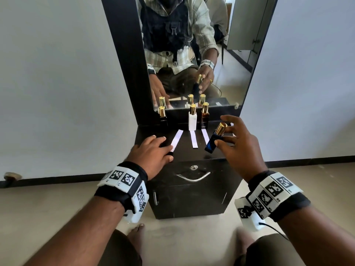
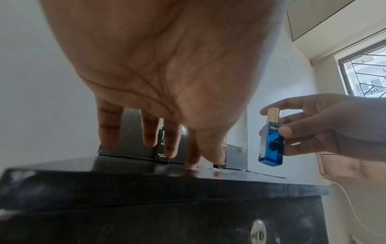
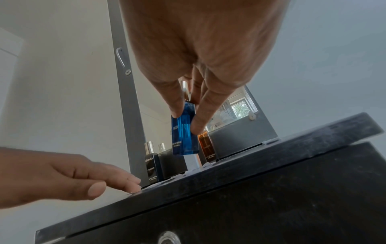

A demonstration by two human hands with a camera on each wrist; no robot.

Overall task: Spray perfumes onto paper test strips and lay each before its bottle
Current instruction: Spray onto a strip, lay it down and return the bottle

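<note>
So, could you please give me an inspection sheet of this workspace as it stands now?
Surface: black cabinet top, glossy.
Job's things: black bottle, white bottle and amber bottle upright by the mirror; three strips lie flat; blue bottle is tilted, off the top.
Clutter: nothing seen.
Hands: right hand holds the blue bottle; left hand touches the leftmost strip.
Cables: thin cable at right wrist.
Surroundings: white wall, tiled floor.

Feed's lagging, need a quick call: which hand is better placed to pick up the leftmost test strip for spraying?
Left. The left hand already rests fingertips on the leftmost test strip, while the right hand grips the blue perfume bottle above the countertop.
</note>
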